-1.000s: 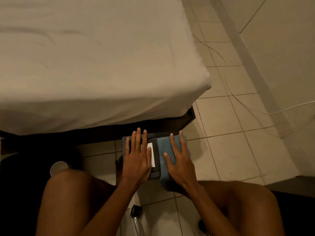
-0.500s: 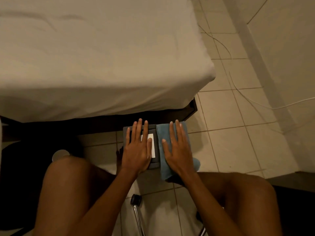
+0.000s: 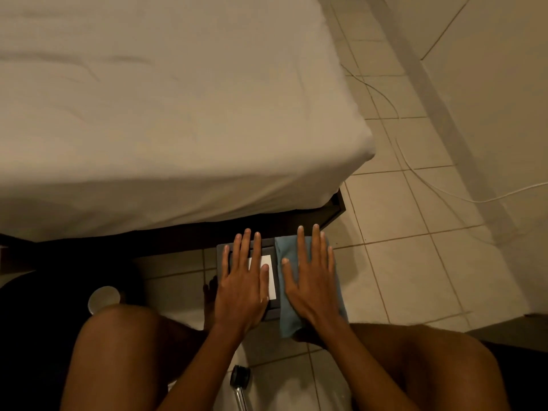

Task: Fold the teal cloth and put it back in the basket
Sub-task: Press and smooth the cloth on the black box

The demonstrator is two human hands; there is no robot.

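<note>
- The teal cloth (image 3: 287,253) is a smooth, narrow folded strip along the dark grey basket's (image 3: 221,257) 3 o'clock side.
- Our right hand (image 3: 312,287) presses it, fingers straight and slightly spread.
- Our left hand (image 3: 241,293) lies flat on the basket at the cloth's 9 o'clock, fingers straight.

No readable text, not even on the white label (image 3: 272,287).

Bare tile floor (image 3: 415,262) right of the basket (image 3: 267,247); bed (image 3: 178,129) close behind; left knee (image 3: 124,336), right knee (image 3: 415,351) at near side
</note>
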